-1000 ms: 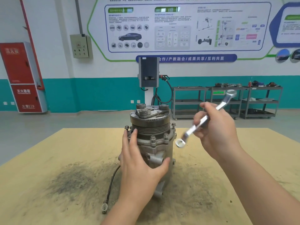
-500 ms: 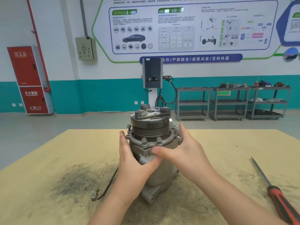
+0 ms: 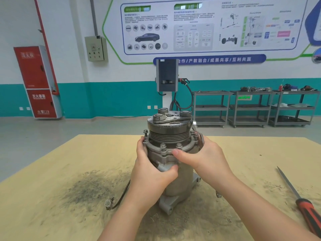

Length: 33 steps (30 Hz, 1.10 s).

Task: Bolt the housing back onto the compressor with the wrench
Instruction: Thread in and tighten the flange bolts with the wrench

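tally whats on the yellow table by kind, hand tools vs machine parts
Hand tools: 2, the wrench in the right hand and the red-handled screwdriver.
Machine parts: 1, the compressor, steadied by the left hand.
Total: 3

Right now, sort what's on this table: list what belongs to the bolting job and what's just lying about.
In the job:
grey metal compressor
ribbed metal housing with its bolts
silver wrench, in the right hand
left hand, steadying the compressor

Lying about:
red-handled screwdriver on the tan tabletop
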Each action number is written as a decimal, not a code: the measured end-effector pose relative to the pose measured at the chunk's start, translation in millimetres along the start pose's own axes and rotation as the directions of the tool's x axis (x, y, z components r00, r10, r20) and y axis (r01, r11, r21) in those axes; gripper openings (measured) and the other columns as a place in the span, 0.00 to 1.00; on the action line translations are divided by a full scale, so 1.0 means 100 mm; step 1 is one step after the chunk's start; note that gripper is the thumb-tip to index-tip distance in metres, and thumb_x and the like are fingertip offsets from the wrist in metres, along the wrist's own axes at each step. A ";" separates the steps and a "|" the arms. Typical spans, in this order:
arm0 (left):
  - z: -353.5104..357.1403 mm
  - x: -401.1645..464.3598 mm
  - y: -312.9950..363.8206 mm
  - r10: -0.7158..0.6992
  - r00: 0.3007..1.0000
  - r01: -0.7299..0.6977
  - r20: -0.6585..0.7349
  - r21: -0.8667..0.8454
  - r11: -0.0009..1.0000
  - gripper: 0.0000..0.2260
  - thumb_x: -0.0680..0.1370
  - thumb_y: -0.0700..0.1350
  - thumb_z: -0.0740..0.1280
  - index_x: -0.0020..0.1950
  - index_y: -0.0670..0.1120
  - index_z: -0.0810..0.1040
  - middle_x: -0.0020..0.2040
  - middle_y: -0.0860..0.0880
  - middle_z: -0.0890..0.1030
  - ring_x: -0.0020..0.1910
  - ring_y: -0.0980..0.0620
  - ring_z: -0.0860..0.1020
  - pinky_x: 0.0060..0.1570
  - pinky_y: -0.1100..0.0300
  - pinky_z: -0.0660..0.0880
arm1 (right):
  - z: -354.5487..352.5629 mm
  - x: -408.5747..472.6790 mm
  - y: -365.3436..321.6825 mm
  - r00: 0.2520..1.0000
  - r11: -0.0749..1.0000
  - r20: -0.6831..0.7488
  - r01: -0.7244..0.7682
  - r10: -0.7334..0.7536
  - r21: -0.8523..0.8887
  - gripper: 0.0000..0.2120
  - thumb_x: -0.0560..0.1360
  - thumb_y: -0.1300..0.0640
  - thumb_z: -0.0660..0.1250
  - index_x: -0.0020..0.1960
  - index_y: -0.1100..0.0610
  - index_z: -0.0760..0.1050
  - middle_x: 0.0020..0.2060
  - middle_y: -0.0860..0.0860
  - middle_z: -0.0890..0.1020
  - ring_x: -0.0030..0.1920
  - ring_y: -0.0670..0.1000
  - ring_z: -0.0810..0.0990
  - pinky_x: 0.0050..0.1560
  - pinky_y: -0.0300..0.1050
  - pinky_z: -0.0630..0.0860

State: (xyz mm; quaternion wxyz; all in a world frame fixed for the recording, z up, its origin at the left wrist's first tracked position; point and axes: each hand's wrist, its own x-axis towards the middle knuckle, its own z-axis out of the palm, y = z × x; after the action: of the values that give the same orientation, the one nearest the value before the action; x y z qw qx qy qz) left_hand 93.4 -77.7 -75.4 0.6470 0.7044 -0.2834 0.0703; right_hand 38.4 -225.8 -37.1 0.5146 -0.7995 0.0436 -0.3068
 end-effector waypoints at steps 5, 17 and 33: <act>-0.02 0.02 0.00 -0.008 1.000 0.009 -0.029 0.049 0.999 0.38 0.60 0.58 0.75 0.58 0.80 0.55 0.57 0.73 0.77 0.54 0.71 0.77 0.49 0.71 0.73 | 0.00 0.02 0.05 1.000 1.000 -0.011 0.001 -0.001 0.031 0.21 0.59 0.48 0.80 0.50 0.44 0.79 0.43 0.35 0.84 0.45 0.34 0.81 0.46 0.36 0.75; -0.02 0.03 -0.02 -0.019 1.000 0.020 -0.016 0.034 0.999 0.41 0.59 0.57 0.76 0.66 0.73 0.57 0.59 0.70 0.78 0.57 0.67 0.78 0.59 0.58 0.75 | 0.02 0.02 0.07 1.000 0.995 -0.026 -0.008 0.011 0.102 0.25 0.57 0.48 0.80 0.52 0.46 0.78 0.44 0.38 0.85 0.46 0.37 0.82 0.51 0.41 0.78; -0.23 0.13 0.14 -0.196 0.957 0.215 0.213 -0.071 0.974 0.69 0.53 0.67 0.80 0.80 0.58 0.37 0.69 0.69 0.68 0.70 0.65 0.68 0.74 0.53 0.65 | -0.02 0.05 0.09 0.997 0.994 0.073 -0.040 0.033 0.105 0.54 0.46 0.29 0.79 0.67 0.49 0.72 0.56 0.42 0.83 0.59 0.44 0.80 0.63 0.53 0.75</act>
State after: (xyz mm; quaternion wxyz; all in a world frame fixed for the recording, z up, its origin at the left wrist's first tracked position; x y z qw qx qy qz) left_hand 103.7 -59.8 -53.9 0.6506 0.7023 -0.2766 -0.0837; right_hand 43.6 -233.2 -42.0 0.5632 -0.7804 0.0234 -0.2705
